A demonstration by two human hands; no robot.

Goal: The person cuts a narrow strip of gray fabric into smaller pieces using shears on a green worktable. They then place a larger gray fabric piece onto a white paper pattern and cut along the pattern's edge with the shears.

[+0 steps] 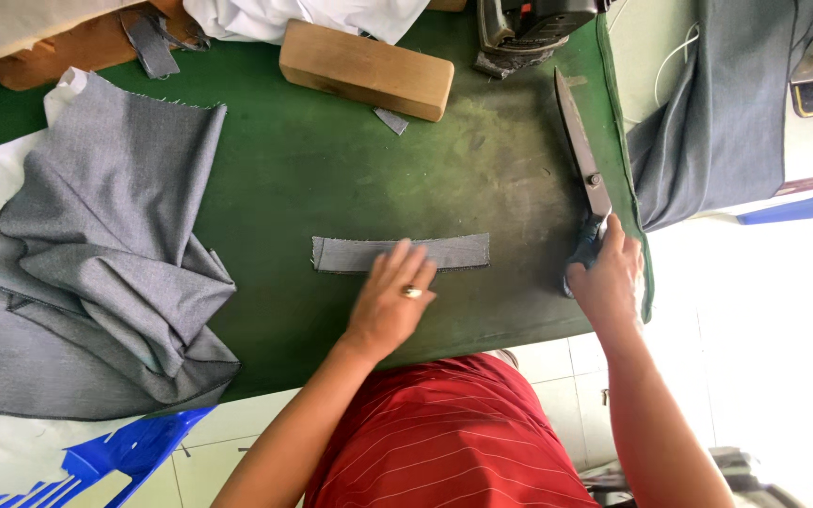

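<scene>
A narrow strip of grey fabric (458,250) lies flat across the green table cover (312,179). My left hand (392,299), with a ring on one finger, rests flat on the strip's middle, fingers spread. My right hand (606,277) grips the dark handles of long tailor's scissors (578,146) at the table's right edge. The shut blades lie on the cover and point away from me.
A large piece of grey cloth (105,254) is heaped at the left. A wooden block (366,71) and an iron (524,28) sit at the back. More grey cloth (717,113) hangs off to the right. A blue plastic chair (115,456) is below left.
</scene>
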